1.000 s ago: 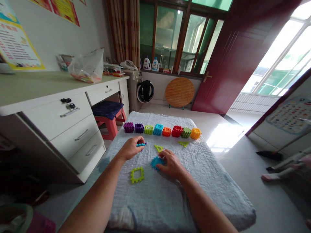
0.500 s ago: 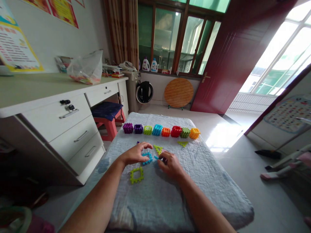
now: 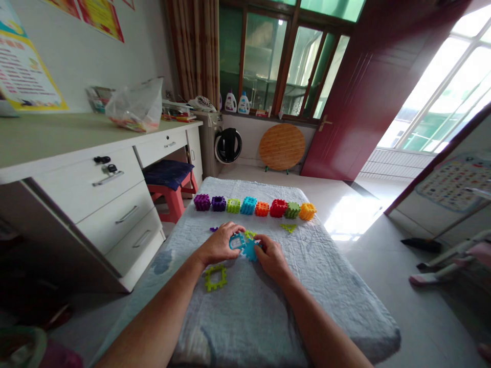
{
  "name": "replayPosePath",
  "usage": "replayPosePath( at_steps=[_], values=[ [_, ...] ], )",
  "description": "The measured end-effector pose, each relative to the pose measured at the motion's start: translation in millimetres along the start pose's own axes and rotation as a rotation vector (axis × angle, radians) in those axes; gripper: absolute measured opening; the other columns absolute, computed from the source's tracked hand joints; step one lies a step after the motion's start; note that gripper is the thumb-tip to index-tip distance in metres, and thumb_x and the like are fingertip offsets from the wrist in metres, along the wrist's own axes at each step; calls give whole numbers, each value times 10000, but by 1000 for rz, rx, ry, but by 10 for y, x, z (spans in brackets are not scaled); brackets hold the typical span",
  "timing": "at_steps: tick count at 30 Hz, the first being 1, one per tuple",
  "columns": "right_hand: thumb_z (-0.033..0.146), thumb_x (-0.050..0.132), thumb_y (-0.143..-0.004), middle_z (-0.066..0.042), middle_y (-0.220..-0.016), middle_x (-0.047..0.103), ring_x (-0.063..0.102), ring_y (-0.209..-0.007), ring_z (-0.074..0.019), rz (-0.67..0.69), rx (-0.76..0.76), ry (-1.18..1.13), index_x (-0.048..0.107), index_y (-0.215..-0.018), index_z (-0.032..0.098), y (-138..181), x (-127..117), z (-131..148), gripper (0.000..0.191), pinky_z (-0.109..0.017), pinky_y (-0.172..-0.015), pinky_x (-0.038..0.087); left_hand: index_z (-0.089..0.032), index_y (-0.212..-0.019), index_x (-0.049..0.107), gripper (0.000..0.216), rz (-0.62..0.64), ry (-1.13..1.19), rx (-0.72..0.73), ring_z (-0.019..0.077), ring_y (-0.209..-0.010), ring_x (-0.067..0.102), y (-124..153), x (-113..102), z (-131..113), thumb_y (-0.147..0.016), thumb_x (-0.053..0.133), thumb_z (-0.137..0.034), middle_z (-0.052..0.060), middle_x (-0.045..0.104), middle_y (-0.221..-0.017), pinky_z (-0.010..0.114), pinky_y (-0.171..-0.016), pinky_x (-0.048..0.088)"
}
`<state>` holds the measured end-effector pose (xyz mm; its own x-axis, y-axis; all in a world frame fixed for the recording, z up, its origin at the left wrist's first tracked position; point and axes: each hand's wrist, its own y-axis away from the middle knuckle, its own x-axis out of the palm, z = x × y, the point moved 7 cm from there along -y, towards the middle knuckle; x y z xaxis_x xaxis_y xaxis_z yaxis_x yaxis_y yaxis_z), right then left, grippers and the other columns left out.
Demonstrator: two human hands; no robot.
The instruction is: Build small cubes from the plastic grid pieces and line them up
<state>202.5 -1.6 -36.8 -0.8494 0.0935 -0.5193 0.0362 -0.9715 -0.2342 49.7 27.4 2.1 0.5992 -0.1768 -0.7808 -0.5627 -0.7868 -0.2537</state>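
Between thumb and fingers, my left hand [image 3: 219, 243] grips a blue frame-shaped building piece [image 3: 237, 241]. Closed on a solid blue building piece [image 3: 251, 250] is my right hand [image 3: 273, 256]. The two blue pieces meet edge to edge; I cannot tell whether they are locked together. Partly covered behind them is a yellow-green triangular piece [image 3: 250, 234]. A yellow-green square frame piece [image 3: 215, 278] lies flat on the cloth, just below my left hand. Beyond my left fingers a small purple piece [image 3: 214, 229] shows in part.
A row of assembled cubes stands across the far part of the cloth-covered table [image 3: 245, 327], among them a purple cube [image 3: 202, 202], a red cube [image 3: 279, 207] and a yellow cube [image 3: 307, 210]. Another green triangle [image 3: 288, 228] lies before them. A white desk [image 3: 126, 204] is at left.
Both hands have closed on blue pieces and lifted them off the cloth. The pieces are now brought together, tilted up between the hands.
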Motion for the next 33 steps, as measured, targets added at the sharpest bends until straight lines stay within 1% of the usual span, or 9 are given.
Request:
replayPosePath(
  at_steps=[2,4,6,9,12,17,19,23,33],
  values=[
    [186,500,-763,53,-568,533,475,-473,-86,35,58,-108,614,-1035,184,-13,51,-92,295,-193,-467,355,-224,-1125,552,512,-40,51,11,214,-1008,551,-7,1,-48,-623,646,-189,39,567,-1079,323,-904,444],
    [169,480,-738,54,-585,556,491,-433,-83,123,121,-244,577,-1093,187,-12,141,-164,369,-183,-421,364,-229,-1118,553,508,-52,65,34,215,-1021,549,-19,56,-113,-623,655,-188,37,571,-1079,329,-915,442],
    [154,471,-708,37,-656,597,521,-429,-83,194,164,-357,551,-1125,191,-3,211,-199,426,-179,-397,383,-218,-1104,562,498,-41,45,45,225,-1017,551,-34,147,-166,-617,661,-189,46,584,-1060,343,-918,443],
    [132,467,-673,3,-774,631,572,-474,-96,214,173,-417,559,-1123,196,5,226,-199,464,-190,-402,421,-191,-1093,568,477,-30,7,30,241,-1007,561,-49,260,-185,-625,661,-208,69,605,-1050,364,-917,444],
    [105,445,-668,0,-780,637,564,-472,-98,205,152,-382,564,-1137,200,9,200,-171,494,-200,-412,422,-184,-1117,551,491,-33,4,9,245,-1031,572,-46,301,-152,-640,659,-222,78,623,-1085,366,-936,437],
    [49,466,-667,7,-743,641,561,-618,-108,83,-65,-121,616,-1087,194,-4,68,-34,469,-217,-582,436,-193,-1197,508,551,10,51,-13,229,-1070,595,-30,317,-93,-670,656,-246,79,633,-1166,316,-936,445],
    [36,465,-665,10,-742,637,552,-637,-109,71,-106,-86,618,-1086,193,-5,58,-20,475,-220,-605,426,-203,-1224,495,587,24,50,-28,235,-1081,597,-26,317,-84,-666,669,-262,78,631,-1189,317,-937,447],
    [37,463,-671,15,-727,624,531,-617,-104,73,-105,-99,611,-1088,194,-14,76,-55,469,-215,-591,408,-199,-1242,489,602,36,37,-24,240,-1091,596,-26,333,-115,-671,667,-258,85,629,-1204,323,-941,452],
    [37,469,-667,17,-729,601,517,-610,-99,94,-78,-179,595,-1105,206,-20,112,-80,486,-208,-576,394,-158,-1305,431,610,-15,10,8,220,-1185,539,-20,345,-211,-714,575,-209,118,564,-1295,337,-1017,421]
  ],
)
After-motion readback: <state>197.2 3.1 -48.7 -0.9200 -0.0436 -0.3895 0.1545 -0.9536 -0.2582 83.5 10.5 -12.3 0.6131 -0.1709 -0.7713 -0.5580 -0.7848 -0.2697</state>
